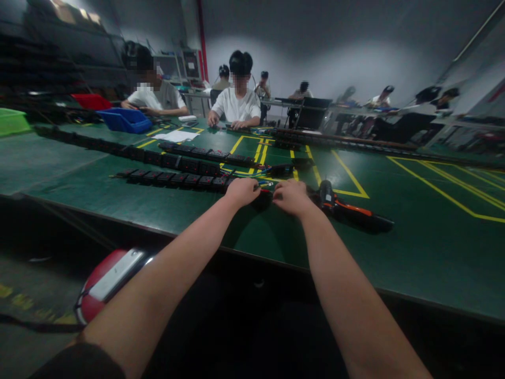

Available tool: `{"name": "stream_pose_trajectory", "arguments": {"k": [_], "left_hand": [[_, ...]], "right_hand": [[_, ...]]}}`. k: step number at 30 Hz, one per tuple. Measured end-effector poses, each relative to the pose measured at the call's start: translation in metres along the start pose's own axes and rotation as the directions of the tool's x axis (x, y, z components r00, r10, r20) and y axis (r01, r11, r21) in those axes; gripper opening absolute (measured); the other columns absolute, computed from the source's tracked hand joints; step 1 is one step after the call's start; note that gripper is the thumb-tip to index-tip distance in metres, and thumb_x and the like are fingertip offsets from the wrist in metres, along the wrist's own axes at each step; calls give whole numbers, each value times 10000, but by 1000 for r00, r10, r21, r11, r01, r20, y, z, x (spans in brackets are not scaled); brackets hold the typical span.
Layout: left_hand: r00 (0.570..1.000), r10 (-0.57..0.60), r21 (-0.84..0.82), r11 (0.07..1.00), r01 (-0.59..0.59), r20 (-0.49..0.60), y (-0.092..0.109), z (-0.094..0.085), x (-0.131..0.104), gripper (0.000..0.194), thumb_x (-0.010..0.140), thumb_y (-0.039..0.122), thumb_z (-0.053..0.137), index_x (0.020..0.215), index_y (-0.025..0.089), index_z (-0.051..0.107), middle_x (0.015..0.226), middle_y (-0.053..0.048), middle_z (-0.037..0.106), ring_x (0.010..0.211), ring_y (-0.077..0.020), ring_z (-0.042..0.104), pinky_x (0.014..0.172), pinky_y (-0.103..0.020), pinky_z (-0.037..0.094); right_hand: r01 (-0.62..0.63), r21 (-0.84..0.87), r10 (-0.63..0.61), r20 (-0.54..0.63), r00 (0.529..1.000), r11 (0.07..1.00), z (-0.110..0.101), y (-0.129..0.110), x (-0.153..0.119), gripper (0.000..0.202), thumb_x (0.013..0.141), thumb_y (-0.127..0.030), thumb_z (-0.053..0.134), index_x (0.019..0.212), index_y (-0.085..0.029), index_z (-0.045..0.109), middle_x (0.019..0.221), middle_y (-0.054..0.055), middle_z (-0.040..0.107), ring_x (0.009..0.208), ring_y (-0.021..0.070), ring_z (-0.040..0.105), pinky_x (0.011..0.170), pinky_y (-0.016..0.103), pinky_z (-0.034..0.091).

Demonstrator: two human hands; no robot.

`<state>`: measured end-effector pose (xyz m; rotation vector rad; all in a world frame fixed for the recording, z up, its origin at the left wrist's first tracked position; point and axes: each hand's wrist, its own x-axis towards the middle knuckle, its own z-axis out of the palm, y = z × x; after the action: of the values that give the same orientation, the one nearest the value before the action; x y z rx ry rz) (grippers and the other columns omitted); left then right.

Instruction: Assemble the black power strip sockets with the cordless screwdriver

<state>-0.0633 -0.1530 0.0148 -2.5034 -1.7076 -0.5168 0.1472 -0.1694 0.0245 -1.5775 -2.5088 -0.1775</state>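
So three bins, green (13, 122), red (91, 101) and blue (124, 120), are sitting far left, then three black segmented strips (173, 180) are lying on the green table (118, 208). Left hand (241, 192) is curling its fingers in by the wires (263, 171), right hand (291, 197) is bending its own; can't tell what they're gripping. Wires are hanging loose, so I'm guessing partway. One black-and-orange tool (355, 212) is resting right.
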Motion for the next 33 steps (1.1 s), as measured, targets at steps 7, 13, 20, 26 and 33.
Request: {"name": "stream_pose_trajectory", "arguments": {"k": [7,13,20,26,33], "left_hand": [[992,126,10,992,-126,6,1,1,-1,331,976,336,508,1135,202,766,1157,-110,782,1074,-260,719,958,-367,552],[990,137,26,990,-138,21,6,-2,-3,329,989,351,495,1076,188,768,1149,-115,761,1094,-260,700,936,-349,556],[995,35,-36,999,-32,89,10,1,-4,410,1051,454,392,1153,200,698,1212,-134,745,1065,-269,724,928,-375,552],[989,-103,-126,985,117,110,16,6,-3,404,1067,444,349,1194,173,620,1117,-165,776,1023,-304,744,858,-385,550],[968,-155,-212,957,196,195,17,9,4,536,1052,544,330,1077,167,712,1128,-158,792,1036,-265,741,831,-321,533]], "right_hand": [[-123,141,136,-87,987,982,-11,14,-4,229,892,-278,608,789,-253,812,1323,76,708,1245,335,547,1033,551,406],[-406,30,406,-147,902,913,-9,33,-9,362,953,-321,501,1140,-183,778,1208,194,712,1126,372,609,929,566,449],[-422,-6,421,-52,905,907,-3,35,-11,516,1030,-471,431,1325,-137,691,1227,265,674,1103,412,645,932,618,435],[-404,165,431,-194,881,900,1,38,-7,743,879,-520,732,1482,-111,588,1334,263,580,1219,414,577,988,536,464],[-291,377,422,-333,843,879,6,41,1,572,822,-183,737,1383,-99,663,1328,206,575,1246,319,571,1134,459,426]]}}
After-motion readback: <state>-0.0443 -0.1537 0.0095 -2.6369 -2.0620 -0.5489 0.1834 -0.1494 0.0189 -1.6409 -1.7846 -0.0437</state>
